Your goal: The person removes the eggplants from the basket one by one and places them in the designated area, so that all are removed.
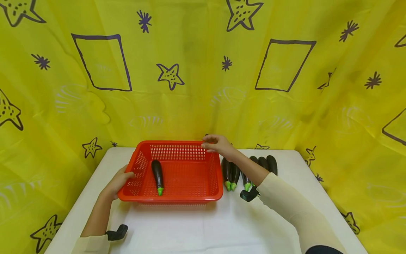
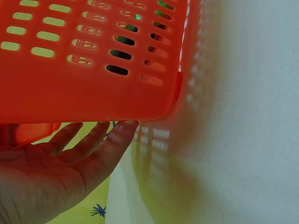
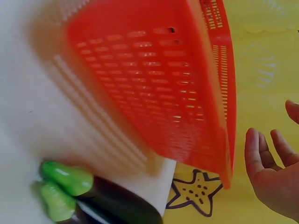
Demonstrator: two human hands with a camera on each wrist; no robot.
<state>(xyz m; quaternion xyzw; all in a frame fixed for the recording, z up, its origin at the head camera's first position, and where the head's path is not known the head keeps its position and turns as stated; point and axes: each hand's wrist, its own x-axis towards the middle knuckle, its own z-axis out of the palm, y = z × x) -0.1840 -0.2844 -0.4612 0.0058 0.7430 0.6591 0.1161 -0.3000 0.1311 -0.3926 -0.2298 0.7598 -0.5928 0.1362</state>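
A red plastic basket (image 1: 180,198) with slotted walls stands on the white table. One dark eggplant (image 1: 157,176) lies inside it toward the left, green stem end facing me. My left hand (image 1: 116,182) holds the basket's left rim, thumb over the edge; in the left wrist view the fingers (image 2: 110,147) reach along the outside under the rim. Above the basket's back right corner is my right hand (image 1: 220,145), fingers loosely bent around nothing. The right wrist view shows that hand (image 3: 275,172) apart from the basket wall (image 3: 140,70).
Several more eggplants (image 1: 235,174) lie in a row on the table right of the basket, partly behind my right forearm. Two stem ends (image 3: 65,186) show close up in the right wrist view. A yellow curtain (image 1: 196,106) with drawn stars hangs behind the table (image 1: 177,229).
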